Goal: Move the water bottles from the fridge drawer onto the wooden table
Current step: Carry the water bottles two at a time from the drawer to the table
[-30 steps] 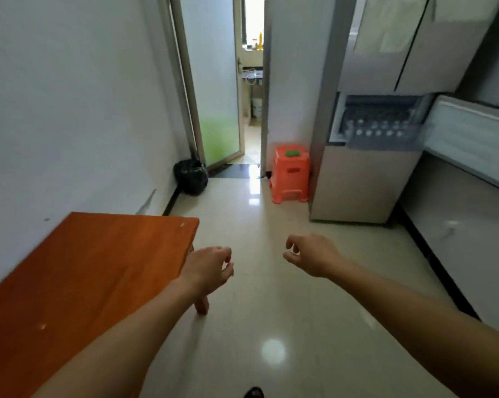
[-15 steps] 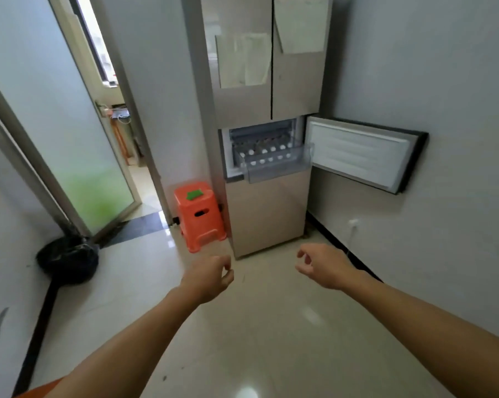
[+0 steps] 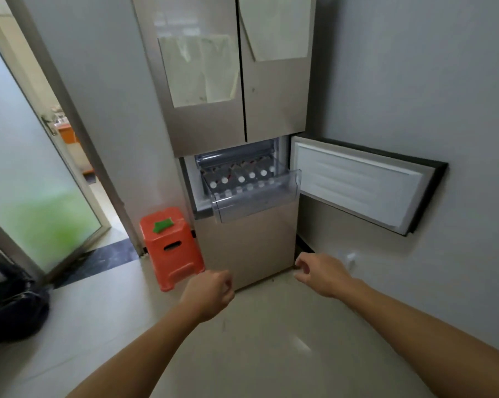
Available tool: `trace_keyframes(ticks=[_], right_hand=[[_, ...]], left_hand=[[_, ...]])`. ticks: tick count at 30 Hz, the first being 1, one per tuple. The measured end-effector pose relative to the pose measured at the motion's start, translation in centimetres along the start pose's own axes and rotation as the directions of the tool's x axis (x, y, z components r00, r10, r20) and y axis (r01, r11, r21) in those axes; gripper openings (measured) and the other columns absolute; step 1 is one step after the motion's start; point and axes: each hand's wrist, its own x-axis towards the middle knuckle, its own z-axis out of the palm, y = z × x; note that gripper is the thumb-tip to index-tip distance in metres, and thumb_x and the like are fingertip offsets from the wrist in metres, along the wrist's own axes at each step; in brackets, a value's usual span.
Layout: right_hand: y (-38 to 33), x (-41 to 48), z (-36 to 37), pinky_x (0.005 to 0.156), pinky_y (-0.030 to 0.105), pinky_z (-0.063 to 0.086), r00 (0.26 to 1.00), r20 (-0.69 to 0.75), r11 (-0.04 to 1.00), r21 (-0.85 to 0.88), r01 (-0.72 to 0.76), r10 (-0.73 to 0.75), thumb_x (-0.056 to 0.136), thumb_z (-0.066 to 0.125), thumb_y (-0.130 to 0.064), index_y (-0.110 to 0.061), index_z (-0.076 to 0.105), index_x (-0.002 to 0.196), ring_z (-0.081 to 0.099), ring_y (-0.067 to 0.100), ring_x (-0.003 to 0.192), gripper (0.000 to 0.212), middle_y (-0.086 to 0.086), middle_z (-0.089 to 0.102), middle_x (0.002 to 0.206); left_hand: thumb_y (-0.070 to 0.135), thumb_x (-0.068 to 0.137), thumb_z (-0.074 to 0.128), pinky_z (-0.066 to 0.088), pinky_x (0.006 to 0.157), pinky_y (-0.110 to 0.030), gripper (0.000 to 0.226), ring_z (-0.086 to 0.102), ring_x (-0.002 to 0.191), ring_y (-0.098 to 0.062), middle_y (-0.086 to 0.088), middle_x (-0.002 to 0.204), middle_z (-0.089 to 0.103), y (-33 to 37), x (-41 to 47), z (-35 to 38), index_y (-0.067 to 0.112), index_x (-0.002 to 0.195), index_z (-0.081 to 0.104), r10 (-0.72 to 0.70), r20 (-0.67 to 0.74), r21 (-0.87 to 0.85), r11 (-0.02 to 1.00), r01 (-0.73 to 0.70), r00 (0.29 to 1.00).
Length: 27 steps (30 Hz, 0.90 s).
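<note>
Hovering empty and loosely curled, left grip [image 3: 211, 291] and right grip [image 3: 322, 272] may topple close-packed water bottles [image 3: 242, 179] in the drawer [image 3: 256, 206] above.

Bare left forearm [image 3: 159, 343] and bare right forearm [image 3: 414, 328], uncovered from wrist to frame edge. Widen smoothly from narrow wrists toward the elbows. Left hand [image 3: 211, 291] and right hand [image 3: 322, 275] likewise bare, knuckles plainly visible.

The fridge [image 3: 251, 248] front looks like brushed satin metal, with matt paper sheets [image 3: 199, 70] at twelve o'clock. Its drawer [image 3: 251, 205] is clear glossy plastic. The stool [image 3: 170, 254], at nine o'clock, is shiny orange plastic. The floor [image 3: 271, 354] is smooth and reflective, the wall [image 3: 414, 81] matt.
</note>
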Motion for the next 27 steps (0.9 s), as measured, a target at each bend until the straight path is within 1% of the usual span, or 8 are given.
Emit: trace_keyframes(ticks=[6, 10, 13, 17, 19, 21, 24, 27], right_hand=[[-0.2, 10.7, -0.3, 0.077, 0.033, 0.050, 0.997, 0.056, 0.998, 0.042, 0.053, -0.056, 0.087, 0.057, -0.052, -0.028, 0.058, 0.113, 0.062, 0.019, 0.093, 0.036, -0.005, 0.066, 0.102], [-1.3, 18.3, -0.3, 0.073, 0.029, 0.046, 0.994, 0.060, 0.995, 0.051, 0.090, -0.093, 0.089, 0.057, -0.050, -0.028, 0.058, 0.115, 0.059, 0.014, 0.088, 0.034, -0.008, 0.063, 0.098], [-2.3, 24.4, -0.6, 0.077, 0.031, 0.049, 0.993, 0.065, 0.994, 0.062, 0.094, -0.098, 0.089, 0.058, -0.049, -0.027, 0.057, 0.118, 0.059, 0.013, 0.089, 0.036, -0.007, 0.064, 0.099], [-3.5, 32.4, -2.4, 0.077, 0.029, 0.050, 0.995, 0.054, 0.992, 0.101, 0.075, -0.080, 0.090, 0.058, -0.046, -0.026, 0.056, 0.119, 0.058, 0.010, 0.088, 0.036, -0.009, 0.060, 0.097], [-3.9, 35.9, -3.7, 0.071, 0.025, 0.045, 0.997, 0.033, 0.991, 0.119, 0.060, -0.064, 0.091, 0.059, -0.045, -0.026, 0.056, 0.117, 0.057, 0.009, 0.085, 0.032, -0.009, 0.060, 0.095], [-4.2, 38.9, -4.7, 0.065, 0.022, 0.040, 0.999, 0.008, 0.987, 0.154, 0.046, -0.048, 0.092, 0.058, -0.042, -0.026, 0.057, 0.113, 0.056, 0.006, 0.082, 0.027, -0.010, 0.059, 0.091], [-3.8, 42.9, -5.0, 0.070, 0.024, 0.043, 1.000, 0.000, 0.973, 0.230, 0.005, -0.005, 0.090, 0.061, -0.040, -0.026, 0.058, 0.111, 0.057, 0.007, 0.084, 0.025, -0.011, 0.059, 0.090], [-2.9, 47.0, -4.2, 0.070, 0.023, 0.043, 0.999, 0.039, 0.956, 0.290, -0.045, 0.036, 0.089, 0.064, -0.036, -0.023, 0.061, 0.108, 0.058, 0.007, 0.082, 0.023, -0.008, 0.061, 0.091]], left_hand=[[0.041, 0.082, 0.049, 0.053, 0.075, -0.036, 0.017, 0.062, 0.083, -0.019, 0.003, 0.089, 0.065, -3.8, 6.6, 0.7, 0.025, 0.085, 0.055, -0.090, 0.045, -0.040, 0.995, 0.092, 0.995], [0.041, 0.084, 0.052, 0.055, 0.072, -0.037, 0.013, 0.061, 0.077, -0.016, 0.004, 0.086, 0.065, -8.2, 12.5, 0.2, 0.028, 0.081, 0.053, -0.142, 0.020, -0.044, 0.989, 0.143, 0.990], [0.038, 0.085, 0.053, 0.055, 0.071, -0.037, 0.013, 0.061, 0.075, -0.015, 0.005, 0.082, 0.065, -11.5, 17.7, -0.2, 0.027, 0.082, 0.056, -0.145, -0.016, -0.075, 0.987, 0.143, 0.989], [0.033, 0.087, 0.054, 0.053, 0.067, -0.035, 0.013, 0.061, 0.072, -0.014, 0.006, 0.077, 0.063, -15.5, 25.4, -1.6, 0.023, 0.080, 0.057, -0.156, -0.042, -0.160, 0.976, 0.148, 0.987], [0.032, 0.087, 0.054, 0.047, 0.062, -0.030, 0.012, 0.057, 0.069, -0.012, 0.009, 0.073, 0.058, -16.6, 29.0, -2.2, 0.023, 0.078, 0.056, -0.144, -0.057, -0.194, 0.972, 0.130, 0.988], [0.032, 0.087, 0.055, 0.047, 0.062, -0.030, 0.011, 0.057, 0.069, -0.012, 0.010, 0.073, 0.057, -17.5, 32.5, -2.6, 0.024, 0.081, 0.058, -0.131, -0.049, -0.226, 0.967, 0.116, 0.990], [0.033, 0.087, 0.055, 0.052, 0.067, -0.034, 0.012, 0.060, 0.070, -0.012, 0.008, 0.073, 0.060, -18.7, 36.8, -1.8, 0.023, 0.081, 0.057, -0.136, -0.016, -0.306, 0.944, 0.125, 0.991], [0.033, 0.088, 0.056, 0.052, 0.066, -0.031, 0.014, 0.060, 0.069, -0.011, 0.004, 0.075, 0.062, -19.6, 40.1, -0.3, 0.020, 0.083, 0.059, -0.168, 0.017, -0.375, 0.913, 0.162, 0.986]])
